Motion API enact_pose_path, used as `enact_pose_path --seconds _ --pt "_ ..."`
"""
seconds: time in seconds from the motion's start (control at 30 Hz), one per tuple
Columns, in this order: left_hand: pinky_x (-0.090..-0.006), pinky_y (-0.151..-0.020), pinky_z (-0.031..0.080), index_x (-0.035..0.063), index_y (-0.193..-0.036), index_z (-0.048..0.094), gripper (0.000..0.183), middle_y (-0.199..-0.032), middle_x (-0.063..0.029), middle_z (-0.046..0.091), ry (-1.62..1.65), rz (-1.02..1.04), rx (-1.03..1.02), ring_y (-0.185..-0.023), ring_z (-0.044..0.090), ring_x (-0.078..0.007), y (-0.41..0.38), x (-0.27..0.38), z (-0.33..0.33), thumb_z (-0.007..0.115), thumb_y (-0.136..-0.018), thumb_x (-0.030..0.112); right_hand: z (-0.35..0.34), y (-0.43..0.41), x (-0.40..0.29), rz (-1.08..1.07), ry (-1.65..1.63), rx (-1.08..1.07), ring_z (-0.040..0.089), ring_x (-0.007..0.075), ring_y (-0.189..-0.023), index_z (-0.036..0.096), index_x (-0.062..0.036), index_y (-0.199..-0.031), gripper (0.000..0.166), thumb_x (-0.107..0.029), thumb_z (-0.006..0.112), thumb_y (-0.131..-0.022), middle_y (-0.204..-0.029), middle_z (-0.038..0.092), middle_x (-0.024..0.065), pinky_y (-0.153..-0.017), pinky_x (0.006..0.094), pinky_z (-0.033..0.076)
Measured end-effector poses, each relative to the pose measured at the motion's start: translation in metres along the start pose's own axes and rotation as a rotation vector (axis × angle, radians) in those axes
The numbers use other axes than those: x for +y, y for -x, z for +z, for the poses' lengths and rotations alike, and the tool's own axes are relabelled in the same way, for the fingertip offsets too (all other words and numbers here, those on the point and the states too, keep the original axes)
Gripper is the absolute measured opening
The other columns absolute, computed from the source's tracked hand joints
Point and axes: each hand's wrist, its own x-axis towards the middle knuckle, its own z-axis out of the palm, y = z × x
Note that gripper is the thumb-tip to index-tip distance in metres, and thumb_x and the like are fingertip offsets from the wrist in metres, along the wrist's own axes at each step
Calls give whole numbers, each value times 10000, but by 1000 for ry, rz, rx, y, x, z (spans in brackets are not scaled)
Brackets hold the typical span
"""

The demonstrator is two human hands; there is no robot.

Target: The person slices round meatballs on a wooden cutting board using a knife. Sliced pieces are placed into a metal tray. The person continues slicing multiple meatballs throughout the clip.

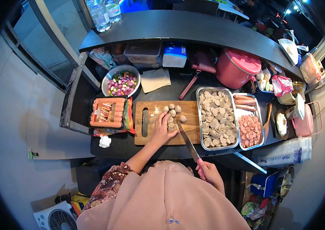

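Note:
My left hand point(162, 126) rests over the wooden cutting board point(148, 139), its fingers on some sliced meatballs point(171, 125). Several whole meatballs point(172, 110) lie just beyond my fingertips. In my right hand point(208, 172), at the counter's front edge, is the handle of a kitchen knife point(189, 143); its blade slants up to the left, with the tip over the board by a meatball. Right of the board stands a metal tray of sliced meatballs point(218, 118), and beside it a narrower metal tray point(248, 123) holds whole and sliced sausages.
Packed sausages point(107, 112) and crumpled tissue point(105, 141) lie left of the board. Behind are a metal bowl of shallots and chillies point(122, 83), brown paper point(155, 80), a purse point(204, 61) and a pink lidded bucket point(234, 69). A raised shelf point(179, 26) spans the back.

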Motion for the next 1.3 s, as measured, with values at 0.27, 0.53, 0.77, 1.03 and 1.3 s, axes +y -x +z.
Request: enact_pose_path --seconds 0.27,0.53,0.77,1.03,1.3 --pt "-432 -980 367 12 -1238 402 687 -1223 -187 408 30 -38 4 -1171 406 -362 -1 -2 14 781 -702 215 -4 1 -6 -136 -87 37 381 68 -369 536 -6 -800 439 -396 442 -980 -518 461 10 -351 215 309" --pt "-493 -1011 250 133 -1156 545 452 -1152 -68 504 -245 153 57 -1175 419 -266 -29 31 23 710 -752 254 -8 1 -3 -206 -212 97 391 71 -369 529 -5 -822 429 -389 428 -985 -524 450 13 -337 219 315" --pt "-495 -1012 251 118 -1100 563 370 -1077 -69 555 -407 187 -127 -1101 472 -254 -66 25 56 678 -762 215 -11 1 -4 -267 -317 128 385 79 -362 519 -5 -832 440 -405 419 -983 -533 440 20 -331 222 311" --pt "-370 -824 484 102 -1082 539 293 -1010 -45 557 1196 -708 154 -930 577 -166 -50 40 -32 608 -894 316 8 -23 -9 -129 -362 -132 346 70 -374 492 -37 -830 417 -417 413 -984 -535 405 -4 -345 222 284" --pt "-292 -890 502 84 -1134 515 245 -1072 -55 574 1528 -865 293 -996 588 -163 16 -5 -63 589 -912 155 50 -56 -35 -11 86 -275 330 55 -410 486 -63 -807 449 -483 437 -958 -558 386 -38 -365 224 266"
